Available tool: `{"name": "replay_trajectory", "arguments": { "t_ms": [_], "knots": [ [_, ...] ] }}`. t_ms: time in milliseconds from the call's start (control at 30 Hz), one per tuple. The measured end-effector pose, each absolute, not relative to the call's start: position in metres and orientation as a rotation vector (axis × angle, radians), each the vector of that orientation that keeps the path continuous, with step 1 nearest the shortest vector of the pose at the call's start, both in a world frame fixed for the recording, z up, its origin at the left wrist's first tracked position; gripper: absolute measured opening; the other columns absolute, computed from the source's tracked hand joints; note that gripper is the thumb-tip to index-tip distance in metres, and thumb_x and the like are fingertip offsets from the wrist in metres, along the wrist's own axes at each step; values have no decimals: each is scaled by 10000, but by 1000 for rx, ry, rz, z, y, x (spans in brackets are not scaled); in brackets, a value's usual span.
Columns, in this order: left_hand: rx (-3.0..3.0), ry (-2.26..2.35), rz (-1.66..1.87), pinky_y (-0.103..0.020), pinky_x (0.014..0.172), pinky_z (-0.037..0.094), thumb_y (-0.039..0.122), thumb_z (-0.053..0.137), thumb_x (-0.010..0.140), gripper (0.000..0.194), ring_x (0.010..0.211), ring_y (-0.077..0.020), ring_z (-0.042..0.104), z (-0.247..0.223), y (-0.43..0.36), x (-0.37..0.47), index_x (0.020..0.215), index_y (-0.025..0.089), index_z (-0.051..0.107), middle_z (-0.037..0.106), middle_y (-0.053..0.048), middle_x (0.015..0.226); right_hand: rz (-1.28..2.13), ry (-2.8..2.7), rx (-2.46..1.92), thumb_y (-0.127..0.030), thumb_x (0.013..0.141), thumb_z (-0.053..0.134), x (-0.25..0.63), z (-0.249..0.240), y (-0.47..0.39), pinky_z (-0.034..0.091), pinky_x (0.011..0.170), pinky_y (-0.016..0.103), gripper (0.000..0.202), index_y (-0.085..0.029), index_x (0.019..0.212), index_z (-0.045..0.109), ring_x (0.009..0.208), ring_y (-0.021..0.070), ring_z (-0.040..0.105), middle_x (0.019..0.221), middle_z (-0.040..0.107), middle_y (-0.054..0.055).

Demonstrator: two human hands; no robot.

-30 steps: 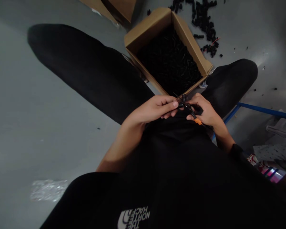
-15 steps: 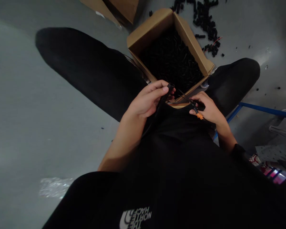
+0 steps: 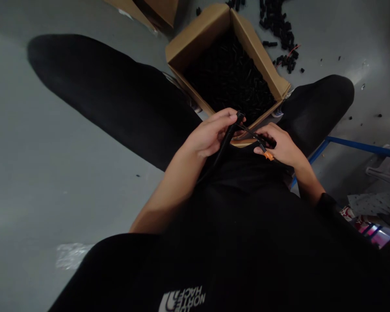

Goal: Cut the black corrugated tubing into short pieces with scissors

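Note:
Between the thumb and fingers of my left hand [image 3: 212, 133] is the end of a long black tube [image 3: 226, 145], which bends down toward my lap. My right hand [image 3: 277, 145] is closed on a pair of scissors [image 3: 261, 144] with dark handles and an orange piece on them. Their thin blades reach left to the tube just below its upper end and appear to touch it. Whether the blades have cut in cannot be made out. Below both hands stands a cardboard box [image 3: 208, 31] holding many short black pieces [image 3: 230, 73].
More black pieces [image 3: 281, 28] lie scattered on the floor beyond the box. Another cardboard box [image 3: 149, 13] is at the top. A blue metal bar [image 3: 360, 146] runs along the right, and a clear plastic wrapper [image 3: 71, 255] lies at lower left.
The tube in my left hand has turned more upright and come closer to the scissors. The scissor blades, apart from the tube before, now meet it and look closer together.

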State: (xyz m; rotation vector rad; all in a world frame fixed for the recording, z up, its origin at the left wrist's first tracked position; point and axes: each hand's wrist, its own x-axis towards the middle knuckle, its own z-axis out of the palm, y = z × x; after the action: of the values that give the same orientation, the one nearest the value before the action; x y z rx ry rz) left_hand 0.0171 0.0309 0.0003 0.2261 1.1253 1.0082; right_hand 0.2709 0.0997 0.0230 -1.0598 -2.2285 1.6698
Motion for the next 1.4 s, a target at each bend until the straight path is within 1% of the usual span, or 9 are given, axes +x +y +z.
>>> {"name": "replay_trajectory", "arguments": {
  "t_ms": [233, 333, 433, 567, 667, 900, 1167, 1333, 1400],
  "knots": [
    [321, 1097, 1034, -310, 827, 717, 557, 830, 1027, 392, 940, -213, 818, -5, 27, 13, 1135, 195, 725, 820, -72, 1039, 1658, -2121, -1140, -827, 897, 842, 263, 12, 93, 579, 924, 428, 636, -246, 1143, 757, 973, 234, 668, 1082, 728, 63],
    [424, 1083, 969, -262, 645, 657, 646, 820, 1013, 478, 813, -217, 801, -6, 23, 8, 1035, 178, 725, 786, -75, 878, 1686, -2065, -1211, -835, 874, 856, 265, 11, 90, 580, 892, 411, 663, -245, 1159, 752, 959, 223, 655, 1082, 717, 61],
    [539, 1085, 938, -205, 506, 524, 679, 795, 1018, 521, 628, -146, 684, 0, 22, 7, 923, 176, 696, 722, -53, 772, 1732, -2056, -1196, -808, 884, 859, 268, 12, 89, 574, 871, 392, 640, -238, 1150, 738, 944, 207, 637, 1094, 714, 60],
    [687, 1038, 905, -174, 472, 449, 752, 798, 989, 601, 554, -93, 562, 10, 22, 14, 857, 192, 626, 664, -14, 720, 1759, -2072, -1085, -712, 931, 858, 269, 13, 89, 571, 887, 382, 553, -232, 1162, 708, 951, 193, 644, 1137, 699, 60],
    [812, 987, 899, -174, 473, 445, 820, 755, 986, 651, 540, -89, 549, 14, 22, 21, 860, 195, 623, 647, -2, 699, 1697, -2056, -1042, -735, 930, 845, 265, 11, 86, 594, 911, 406, 577, -246, 1193, 690, 985, 212, 663, 1138, 683, 60],
    [1016, 1184, 913, -171, 513, 456, 724, 653, 1088, 588, 552, -92, 569, 24, 21, 19, 829, 198, 601, 668, -6, 695, 1459, -2061, -1070, -781, 900, 861, 260, 3, 79, 606, 874, 418, 611, -245, 1171, 748, 921, 215, 676, 1045, 692, 41],
    [809, 1007, 905, -167, 476, 446, 788, 762, 997, 638, 534, -86, 542, 22, 19, 19, 827, 186, 639, 633, 1, 675, 1608, -2111, -988, -880, 869, 820, 269, 3, 88, 607, 826, 410, 719, -237, 1175, 725, 907, 214, 648, 1075, 667, 56],
    [808, 932, 893, -176, 461, 440, 794, 748, 1008, 653, 527, -87, 531, 29, 20, 18, 798, 187, 628, 629, -7, 670, 1636, -2128, -956, -857, 895, 810, 264, 15, 90, 639, 975, 481, 695, -243, 1203, 702, 1080, 261, 685, 1172, 678, 86],
    [796, 923, 916, -183, 447, 421, 787, 737, 1019, 636, 518, -89, 513, 32, 20, 17, 826, 187, 648, 607, 0, 663, 1613, -2121, -972, -854, 878, 832, 263, 18, 90, 638, 966, 478, 689, -243, 1175, 716, 1059, 259, 691, 1150, 689, 83]
  ]
}}
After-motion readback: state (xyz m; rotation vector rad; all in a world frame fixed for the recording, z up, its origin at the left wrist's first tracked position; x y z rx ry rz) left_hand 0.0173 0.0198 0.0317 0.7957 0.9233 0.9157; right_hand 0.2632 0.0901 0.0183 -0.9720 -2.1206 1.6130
